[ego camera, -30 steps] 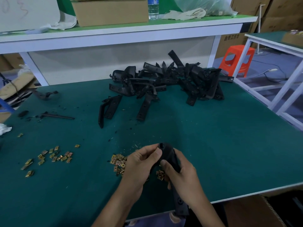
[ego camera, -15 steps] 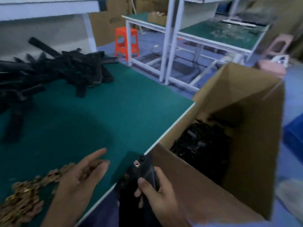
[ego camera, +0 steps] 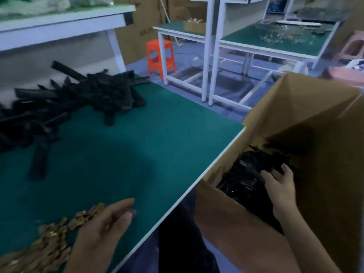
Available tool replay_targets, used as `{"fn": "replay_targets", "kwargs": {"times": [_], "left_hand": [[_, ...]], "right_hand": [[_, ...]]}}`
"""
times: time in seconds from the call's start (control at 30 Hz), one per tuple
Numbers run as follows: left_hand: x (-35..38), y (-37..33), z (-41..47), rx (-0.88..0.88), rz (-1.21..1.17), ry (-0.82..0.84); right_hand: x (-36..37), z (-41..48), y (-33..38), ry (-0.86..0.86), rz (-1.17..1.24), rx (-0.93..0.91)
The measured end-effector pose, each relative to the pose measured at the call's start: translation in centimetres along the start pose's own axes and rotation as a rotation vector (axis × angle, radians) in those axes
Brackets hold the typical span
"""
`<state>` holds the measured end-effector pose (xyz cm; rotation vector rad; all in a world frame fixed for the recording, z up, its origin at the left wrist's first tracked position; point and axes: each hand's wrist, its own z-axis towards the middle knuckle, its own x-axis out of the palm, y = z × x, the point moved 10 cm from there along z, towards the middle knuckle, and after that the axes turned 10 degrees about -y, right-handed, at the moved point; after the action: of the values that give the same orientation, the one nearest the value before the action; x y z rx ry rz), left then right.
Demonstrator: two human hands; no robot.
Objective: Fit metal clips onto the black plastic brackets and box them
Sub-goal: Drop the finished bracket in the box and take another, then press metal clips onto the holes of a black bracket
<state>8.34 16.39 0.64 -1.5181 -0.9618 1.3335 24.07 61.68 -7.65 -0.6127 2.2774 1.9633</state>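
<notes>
Left hand (ego camera: pixel 102 227), fingers relaxed and empty, hovers beside the metal clips (ego camera: pixel 49 243). Right hand (ego camera: pixel 279 186) reaches among the boxed brackets (ego camera: pixel 246 174) in the cardboard box (ego camera: pixel 236 217); its grip cannot be told. The box appears partly filled, and a large bracket pile (ego camera: pixel 78 95) awaits clips on the green table (ego camera: pixel 137 144). Beyond stand an orange stool (ego camera: pixel 160 56) and white-framed benches (ego camera: pixel 275 46).

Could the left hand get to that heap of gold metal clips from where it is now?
Probably yes. The left hand is open right beside the metal clips on the green table, and nothing lies between them.
</notes>
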Motion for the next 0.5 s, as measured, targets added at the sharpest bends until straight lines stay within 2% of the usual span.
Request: {"fn": "replay_targets", "kwargs": {"times": [0.17,0.23,0.33,0.4,0.5], "left_hand": [[-6.8,1.6,3.0,-0.019,0.086,-0.211],[-9.6,2.1,4.8,-0.020,0.131,-0.294],[-13.5,3.3,7.4,-0.026,0.219,-0.408],[-15.6,4.3,8.9,-0.034,0.247,-0.482],[-18.0,5.6,11.3,-0.064,0.342,-0.543]], "right_hand": [[12.9,-15.1,6.3,0.483,0.101,-0.484],[17.1,-22.6,8.3,0.694,0.131,-0.576],[22.0,-30.8,8.6,0.968,0.083,-0.606],[24.0,-33.5,8.3,1.023,0.043,-0.612],[25.1,-34.3,7.8,0.986,0.021,-0.606]]}}
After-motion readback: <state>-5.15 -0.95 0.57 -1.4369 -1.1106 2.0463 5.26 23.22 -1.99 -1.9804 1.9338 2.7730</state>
